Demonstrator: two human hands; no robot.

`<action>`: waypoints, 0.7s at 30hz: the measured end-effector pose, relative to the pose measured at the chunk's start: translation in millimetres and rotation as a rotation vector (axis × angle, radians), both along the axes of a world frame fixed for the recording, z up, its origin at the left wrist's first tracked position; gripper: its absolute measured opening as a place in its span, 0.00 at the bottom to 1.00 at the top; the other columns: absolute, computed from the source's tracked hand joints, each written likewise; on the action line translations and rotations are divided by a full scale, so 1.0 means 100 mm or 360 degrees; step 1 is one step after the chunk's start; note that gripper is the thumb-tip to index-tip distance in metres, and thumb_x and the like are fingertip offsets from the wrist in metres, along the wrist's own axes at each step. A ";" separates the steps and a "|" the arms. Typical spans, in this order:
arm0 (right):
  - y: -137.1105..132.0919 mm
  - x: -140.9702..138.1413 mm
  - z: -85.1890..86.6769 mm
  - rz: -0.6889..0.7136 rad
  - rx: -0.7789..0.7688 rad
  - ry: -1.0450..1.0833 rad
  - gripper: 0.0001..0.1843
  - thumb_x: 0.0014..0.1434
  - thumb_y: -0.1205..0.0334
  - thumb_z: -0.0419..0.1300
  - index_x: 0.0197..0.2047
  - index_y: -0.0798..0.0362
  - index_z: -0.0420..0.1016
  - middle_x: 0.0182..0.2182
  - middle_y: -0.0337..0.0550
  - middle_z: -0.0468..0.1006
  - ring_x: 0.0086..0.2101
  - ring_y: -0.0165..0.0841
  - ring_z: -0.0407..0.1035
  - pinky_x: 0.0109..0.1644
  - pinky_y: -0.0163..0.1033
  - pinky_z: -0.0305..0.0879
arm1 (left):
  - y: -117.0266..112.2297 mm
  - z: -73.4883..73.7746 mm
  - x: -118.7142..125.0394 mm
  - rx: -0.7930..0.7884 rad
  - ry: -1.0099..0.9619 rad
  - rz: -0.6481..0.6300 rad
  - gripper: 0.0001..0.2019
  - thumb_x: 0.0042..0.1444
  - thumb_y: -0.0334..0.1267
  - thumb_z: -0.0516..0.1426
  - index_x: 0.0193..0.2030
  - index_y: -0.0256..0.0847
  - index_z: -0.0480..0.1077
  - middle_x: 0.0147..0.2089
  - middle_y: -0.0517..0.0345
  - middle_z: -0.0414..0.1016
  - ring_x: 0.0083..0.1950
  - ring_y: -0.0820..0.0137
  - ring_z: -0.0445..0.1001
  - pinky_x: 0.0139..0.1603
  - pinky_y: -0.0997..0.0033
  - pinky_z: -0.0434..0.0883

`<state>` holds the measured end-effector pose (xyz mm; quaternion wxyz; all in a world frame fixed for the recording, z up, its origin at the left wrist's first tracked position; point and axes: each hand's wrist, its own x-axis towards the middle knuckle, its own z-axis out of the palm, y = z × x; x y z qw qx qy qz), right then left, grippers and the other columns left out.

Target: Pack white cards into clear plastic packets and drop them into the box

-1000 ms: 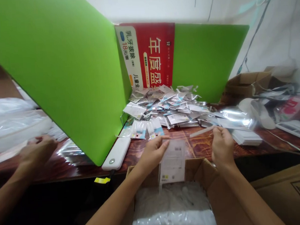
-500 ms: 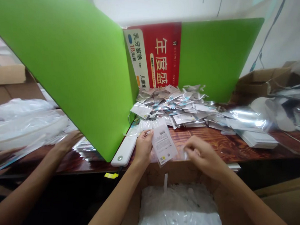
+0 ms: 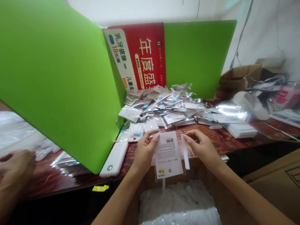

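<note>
My left hand pinches the upper left edge of a small clear packet with a white printed card, held upright over an open cardboard box. My right hand pinches the packet's upper right edge, where a white strip hangs down. The box below holds white and clear plastic scraps. Behind the hands a heap of sealed packets lies on the wooden table.
Green dividers and a red poster wall in the work spot. A white power bank lies by the divider. Another person's hand works at far left among plastic bags. Stacked cards and boxes sit right.
The packet has gone from tilted to upright and squared between both hands. My right hand has come to the packet's right edge with the white strip. The other person's hand drew back left.
</note>
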<state>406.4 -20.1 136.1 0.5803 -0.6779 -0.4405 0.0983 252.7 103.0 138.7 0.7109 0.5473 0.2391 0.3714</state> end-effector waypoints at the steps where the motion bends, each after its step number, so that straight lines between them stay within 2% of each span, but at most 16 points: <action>1: -0.01 0.00 0.01 0.0080 -0.0006 0.0030 0.13 0.55 0.51 0.58 0.33 0.54 0.72 0.29 0.43 0.76 0.31 0.33 0.70 0.34 0.37 0.67 | 0.00 0.00 -0.01 0.0029 0.0018 -0.0001 0.24 0.44 0.48 0.66 0.46 0.38 0.69 0.29 0.57 0.77 0.29 0.68 0.75 0.29 0.71 0.72; 7: -0.09 -0.11 0.06 0.0805 -0.0226 0.0147 0.06 0.53 0.61 0.56 0.33 0.52 0.72 0.30 0.39 0.76 0.32 0.32 0.71 0.35 0.36 0.68 | 0.10 -0.07 -0.01 0.0049 0.0025 0.0234 0.23 0.45 0.48 0.65 0.44 0.37 0.69 0.28 0.58 0.75 0.27 0.70 0.74 0.28 0.73 0.70; 10: -0.10 -0.16 0.08 0.1130 -0.0430 -0.0021 0.06 0.55 0.64 0.55 0.33 0.52 0.73 0.30 0.39 0.76 0.32 0.32 0.71 0.37 0.37 0.68 | 0.17 -0.13 -0.02 0.0038 -0.0037 0.0379 0.22 0.45 0.47 0.64 0.44 0.37 0.68 0.30 0.56 0.76 0.30 0.68 0.75 0.30 0.72 0.71; 12: -0.08 -0.19 0.10 0.1266 -0.0556 -0.0177 0.09 0.57 0.66 0.52 0.33 0.51 0.74 0.30 0.38 0.77 0.32 0.32 0.71 0.38 0.37 0.68 | 0.20 -0.16 -0.04 0.0056 -0.0041 0.0435 0.21 0.46 0.47 0.64 0.43 0.37 0.68 0.31 0.56 0.76 0.31 0.67 0.75 0.30 0.71 0.71; 15: -0.03 -0.23 0.10 0.1351 -0.0624 -0.0362 0.13 0.60 0.65 0.50 0.31 0.51 0.74 0.29 0.38 0.78 0.32 0.31 0.72 0.38 0.37 0.68 | 0.21 -0.15 -0.12 0.0034 -0.0055 0.0468 0.20 0.45 0.47 0.65 0.41 0.38 0.68 0.29 0.57 0.75 0.29 0.67 0.75 0.29 0.71 0.71; 18: 0.03 -0.28 0.07 0.1387 -0.0593 -0.0419 0.11 0.61 0.63 0.51 0.33 0.51 0.74 0.31 0.39 0.78 0.33 0.32 0.72 0.39 0.38 0.68 | 0.19 -0.11 -0.20 0.0025 -0.0057 0.0494 0.20 0.44 0.47 0.65 0.40 0.38 0.69 0.28 0.58 0.75 0.27 0.69 0.74 0.28 0.71 0.71; 21: 0.07 -0.28 0.02 0.1215 -0.0459 -0.0402 0.08 0.60 0.61 0.54 0.36 0.51 0.74 0.33 0.40 0.78 0.34 0.33 0.71 0.38 0.39 0.68 | 0.14 -0.07 -0.25 0.0087 -0.0027 0.0470 0.20 0.45 0.47 0.64 0.41 0.38 0.69 0.26 0.60 0.74 0.25 0.70 0.72 0.26 0.73 0.69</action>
